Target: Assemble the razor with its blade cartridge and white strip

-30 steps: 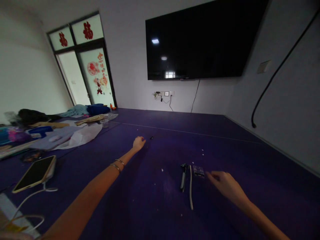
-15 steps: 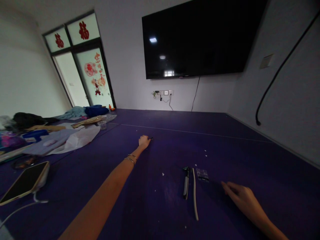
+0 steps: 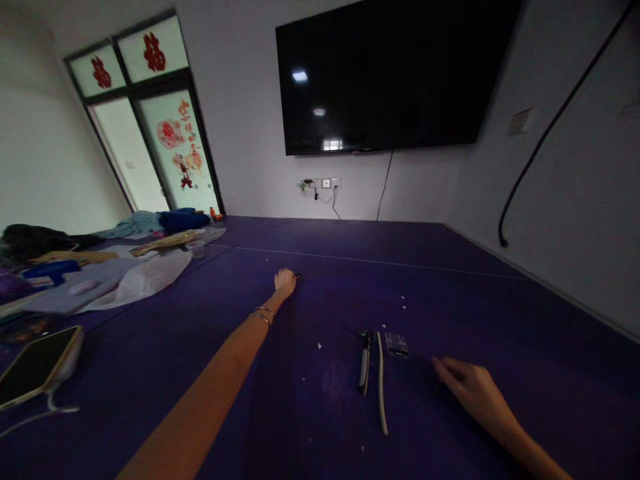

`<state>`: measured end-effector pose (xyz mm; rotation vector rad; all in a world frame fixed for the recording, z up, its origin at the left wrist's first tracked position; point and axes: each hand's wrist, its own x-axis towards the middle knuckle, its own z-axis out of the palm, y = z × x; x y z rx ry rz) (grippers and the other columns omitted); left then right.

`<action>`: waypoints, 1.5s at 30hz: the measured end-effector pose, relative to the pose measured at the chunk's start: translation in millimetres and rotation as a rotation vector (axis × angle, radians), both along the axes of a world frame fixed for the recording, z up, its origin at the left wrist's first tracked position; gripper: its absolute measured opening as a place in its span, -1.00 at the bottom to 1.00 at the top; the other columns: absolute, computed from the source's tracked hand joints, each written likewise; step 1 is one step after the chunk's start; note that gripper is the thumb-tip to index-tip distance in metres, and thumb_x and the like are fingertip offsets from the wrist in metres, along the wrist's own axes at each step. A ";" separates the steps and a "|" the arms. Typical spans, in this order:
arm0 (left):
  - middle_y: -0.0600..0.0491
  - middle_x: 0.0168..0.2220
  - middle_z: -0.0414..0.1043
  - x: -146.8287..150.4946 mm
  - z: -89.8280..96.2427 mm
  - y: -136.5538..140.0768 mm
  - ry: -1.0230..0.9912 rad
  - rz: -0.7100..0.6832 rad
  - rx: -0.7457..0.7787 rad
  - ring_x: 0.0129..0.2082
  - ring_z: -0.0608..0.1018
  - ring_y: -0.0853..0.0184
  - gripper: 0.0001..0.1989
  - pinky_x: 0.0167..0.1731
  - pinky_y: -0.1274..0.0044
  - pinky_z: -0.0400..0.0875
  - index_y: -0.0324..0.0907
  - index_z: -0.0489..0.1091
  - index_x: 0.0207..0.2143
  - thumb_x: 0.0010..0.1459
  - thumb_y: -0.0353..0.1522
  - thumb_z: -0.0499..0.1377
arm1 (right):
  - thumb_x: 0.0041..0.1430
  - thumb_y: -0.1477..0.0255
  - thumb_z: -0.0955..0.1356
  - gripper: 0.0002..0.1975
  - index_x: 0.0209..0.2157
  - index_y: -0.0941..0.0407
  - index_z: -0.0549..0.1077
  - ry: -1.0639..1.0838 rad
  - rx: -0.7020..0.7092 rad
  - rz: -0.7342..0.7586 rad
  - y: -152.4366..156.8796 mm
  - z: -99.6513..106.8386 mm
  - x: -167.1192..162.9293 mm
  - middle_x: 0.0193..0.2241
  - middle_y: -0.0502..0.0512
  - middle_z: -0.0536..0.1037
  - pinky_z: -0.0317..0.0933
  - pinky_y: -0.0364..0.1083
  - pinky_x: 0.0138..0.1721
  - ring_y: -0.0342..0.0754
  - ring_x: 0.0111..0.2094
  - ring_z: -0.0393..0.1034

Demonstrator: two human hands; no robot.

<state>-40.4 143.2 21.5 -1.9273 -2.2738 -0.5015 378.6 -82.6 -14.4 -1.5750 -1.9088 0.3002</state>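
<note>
My left hand [image 3: 285, 282], with thin bracelets at the wrist, is stretched far out over the purple tabletop [image 3: 320, 407]. Its fingers are closed around a small dark object [image 3: 298, 275]; only a tip sticks out on the right, too little to name. At the lower right, my right hand [image 3: 473, 382] rests low by the surface, fingers curled together and nothing visible in them. Nearest to it lies a small clear packet [image 3: 397, 345] with dark contents. Left of that are a slim cream-coloured stick [image 3: 382, 387] and a black-and-grey razor [image 3: 365, 362], side by side.
A phone [image 3: 37, 363] with a white cable lies at the left edge. Beyond it are piled cloths, a white plastic sheet [image 3: 157, 275] and a clear cup [image 3: 197, 250]. Small white scraps dot the table. A black cable [image 3: 550, 133] hangs along the right wall.
The whole view has shifted slightly, so everything sits a little further left. Both hands keep their poses, and the razor, stick and packet lie as before.
</note>
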 end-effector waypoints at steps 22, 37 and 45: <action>0.01 -0.34 0.42 137.2 12.7 -95.2 -0.290 -0.770 0.337 -0.27 0.41 0.33 -0.85 -0.21 0.48 0.28 -0.21 0.49 -0.34 0.10 -0.37 0.13 | 0.12 0.22 0.16 -0.57 -0.70 0.15 0.29 0.006 0.035 -0.062 10.2 0.3 -4.6 -0.74 -0.06 0.23 -0.04 -0.21 -0.59 -0.22 -0.67 0.08; 0.03 -0.32 0.39 178.8 18.6 -179.4 -0.202 -1.091 0.253 -0.26 0.37 0.33 -0.86 -0.23 0.44 0.25 -0.17 0.47 -0.30 0.11 -0.38 0.13 | 0.13 0.24 0.17 -0.59 -0.68 0.13 0.34 -0.087 0.027 -0.101 -0.3 12.6 -13.9 -0.72 -0.03 0.31 -0.09 -0.20 -0.59 -0.21 -0.67 0.14; 0.03 -0.31 0.38 174.6 19.1 -185.3 -0.190 -1.085 0.246 -0.24 0.37 0.33 -0.84 -0.23 0.46 0.24 -0.17 0.46 -0.28 0.14 -0.37 0.10 | 0.10 0.19 0.21 -0.62 -0.49 0.17 0.48 0.199 0.028 0.016 -0.3 16.6 -13.6 -0.61 0.04 0.45 0.10 -0.20 -0.55 -0.16 -0.59 0.26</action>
